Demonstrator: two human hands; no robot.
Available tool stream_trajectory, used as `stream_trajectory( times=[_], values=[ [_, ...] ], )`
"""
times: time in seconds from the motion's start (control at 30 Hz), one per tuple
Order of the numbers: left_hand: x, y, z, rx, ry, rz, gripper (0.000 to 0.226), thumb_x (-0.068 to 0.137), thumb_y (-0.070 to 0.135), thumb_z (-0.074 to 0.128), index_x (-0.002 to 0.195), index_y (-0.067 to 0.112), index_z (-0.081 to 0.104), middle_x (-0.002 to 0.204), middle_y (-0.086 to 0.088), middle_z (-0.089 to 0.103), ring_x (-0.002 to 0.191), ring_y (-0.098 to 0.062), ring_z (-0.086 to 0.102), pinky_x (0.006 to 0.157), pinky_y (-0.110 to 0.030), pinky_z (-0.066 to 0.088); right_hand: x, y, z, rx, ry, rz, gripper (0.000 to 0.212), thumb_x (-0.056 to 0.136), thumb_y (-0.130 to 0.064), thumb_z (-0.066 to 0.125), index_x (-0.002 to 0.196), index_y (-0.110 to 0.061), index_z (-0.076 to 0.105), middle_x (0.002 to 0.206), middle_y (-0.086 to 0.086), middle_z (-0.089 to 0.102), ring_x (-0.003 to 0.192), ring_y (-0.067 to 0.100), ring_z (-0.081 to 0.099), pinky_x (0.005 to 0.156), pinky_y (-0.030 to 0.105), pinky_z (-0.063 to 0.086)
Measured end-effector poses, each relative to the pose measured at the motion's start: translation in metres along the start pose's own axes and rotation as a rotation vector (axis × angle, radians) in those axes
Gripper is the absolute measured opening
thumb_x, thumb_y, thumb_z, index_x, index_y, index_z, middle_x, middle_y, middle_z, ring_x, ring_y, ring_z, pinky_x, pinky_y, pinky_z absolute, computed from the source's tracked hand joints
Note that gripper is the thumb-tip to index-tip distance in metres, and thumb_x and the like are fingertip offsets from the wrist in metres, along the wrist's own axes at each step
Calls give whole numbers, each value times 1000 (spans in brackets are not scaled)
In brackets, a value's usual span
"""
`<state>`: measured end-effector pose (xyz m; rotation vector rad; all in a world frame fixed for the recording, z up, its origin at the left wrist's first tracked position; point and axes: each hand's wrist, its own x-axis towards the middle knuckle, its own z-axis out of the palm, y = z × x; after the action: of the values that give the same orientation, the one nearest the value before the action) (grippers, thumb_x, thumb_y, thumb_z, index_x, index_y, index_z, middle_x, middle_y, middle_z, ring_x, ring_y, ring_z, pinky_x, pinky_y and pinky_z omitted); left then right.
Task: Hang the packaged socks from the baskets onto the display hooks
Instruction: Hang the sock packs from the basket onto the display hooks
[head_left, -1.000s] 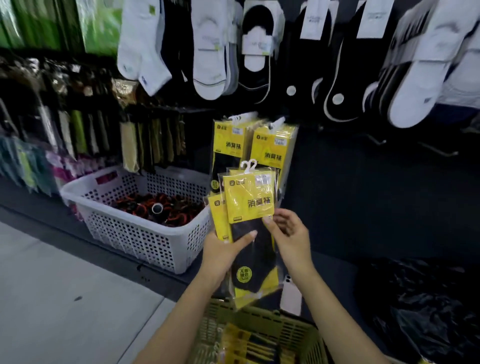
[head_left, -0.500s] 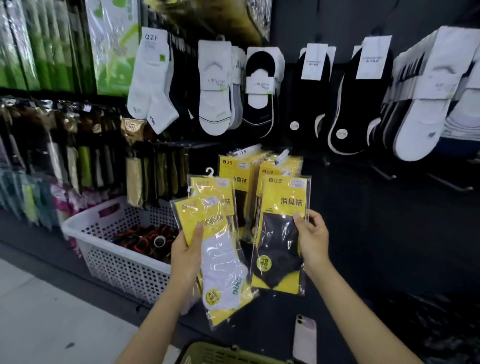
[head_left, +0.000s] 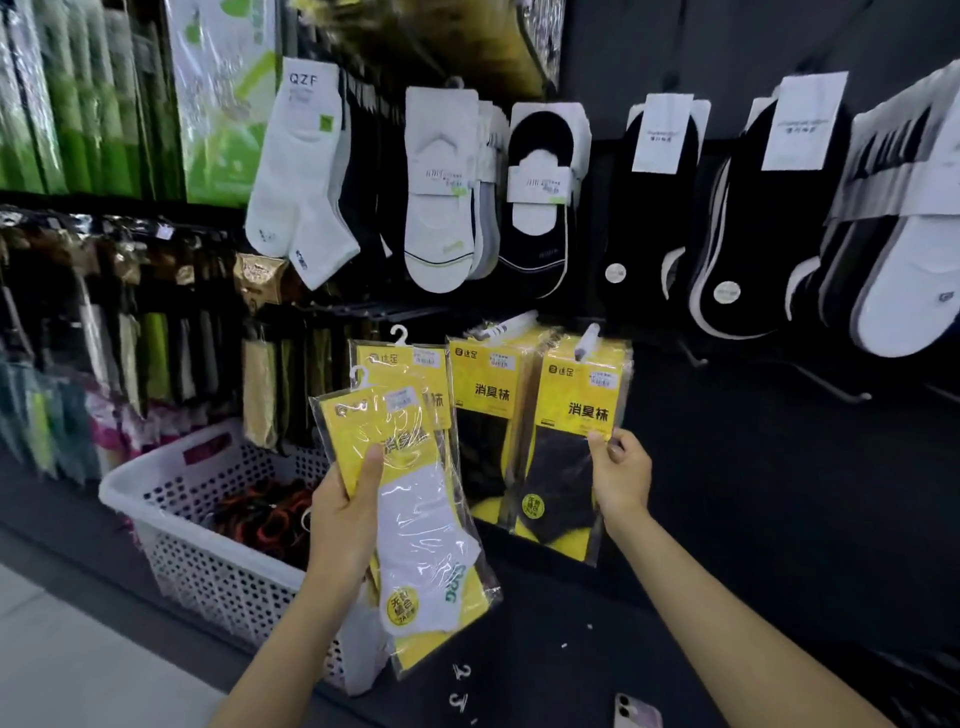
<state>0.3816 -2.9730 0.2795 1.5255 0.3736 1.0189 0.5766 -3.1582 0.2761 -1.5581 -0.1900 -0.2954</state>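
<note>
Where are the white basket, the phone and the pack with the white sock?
white basket (head_left: 208, 577), head view, front wall
phone (head_left: 636, 713), head view, its back
white-sock pack (head_left: 421, 525), head view, sock middle

the scene is dimly lit. glare is seen on the wrap of the white sock packet (head_left: 415, 519); the black sock packet (head_left: 561, 478) is sunk in shadow. the left and top edges are blurred and bent.

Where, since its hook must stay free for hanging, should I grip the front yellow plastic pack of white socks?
Pinch the yellow plastic pack of white socks at its top header, just below the small white hook, coming from its uncovered right edge. The left hand grips the left edge midway, and the hook points up, clear.
</note>
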Motion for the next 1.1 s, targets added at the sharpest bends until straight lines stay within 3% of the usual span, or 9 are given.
stream_trajectory(
  times=[0.17,0.27,0.43,0.53,0.6,0.77,0.87,1.0,1.1],
  values=[
    [6,-7,8,-52,-11,-16,23,92,41,50,85,21,60,63,14,63,61,11,58,60,-13,45,27,8,8,-97,55,-36,12,94,-23,57,90,-12,59,87,4,67,81,19,60,69,30,45],
    [5,-5,15,-82,-33,-27,23,91,42,51,96,26,66,85,12,71,75,4,65,66,-18,44,37,8,5,-159,93,4,16,92,-27,61,95,-12,61,96,5,67,87,17,60,74,30,47],
    [-5,2,22,-123,-78,-88,34,90,46,52,110,21,63,96,12,70,93,-5,64,84,-27,48,20,0,-13,-105,147,105,23,86,-22,69,104,-13,56,107,4,63,91,12,57,75,25,46],
    [-15,7,27,-159,-127,-113,9,92,42,52,99,42,57,84,37,65,80,25,56,67,-3,43,-8,-8,-26,-51,95,55,21,88,-23,66,104,-18,53,111,3,60,91,11,58,71,19,46],
    [-23,15,33,-192,-189,-107,8,93,36,52,92,44,52,74,47,58,70,31,51,54,5,38,-29,-19,-30,19,-38,54,12,90,-26,62,99,-21,57,109,2,62,91,9,59,71,17,47],
    [-39,28,52,-252,-210,-126,10,91,27,59,99,26,63,82,22,72,73,9,66,54,-4,46,-80,-50,-26,113,-397,76,16,89,-30,62,101,-20,64,102,3,69,90,13,67,79,25,55],
    [-47,34,61,-254,-137,-146,22,83,26,69,100,13,65,85,5,74,72,-2,69,54,-10,49,-97,-61,-26,124,-423,39,29,82,-25,72,106,-15,62,101,3,70,92,16,68,78,26,56],
    [-54,40,66,-200,-126,-134,25,75,28,77,96,20,67,82,8,74,75,-3,69,54,-9,48,-103,-69,-34,186,-412,91,24,80,-17,74,100,-9,63,96,8,72,88,17,69,80,31,56],
    [-54,43,63,-198,-133,-132,21,83,36,67,99,23,67,84,9,73,72,2,67,53,-8,46,-100,-68,-40,237,-367,118,19,84,-15,70,98,-5,62,99,14,72,87,21,69,84,39,54]
  ],
)
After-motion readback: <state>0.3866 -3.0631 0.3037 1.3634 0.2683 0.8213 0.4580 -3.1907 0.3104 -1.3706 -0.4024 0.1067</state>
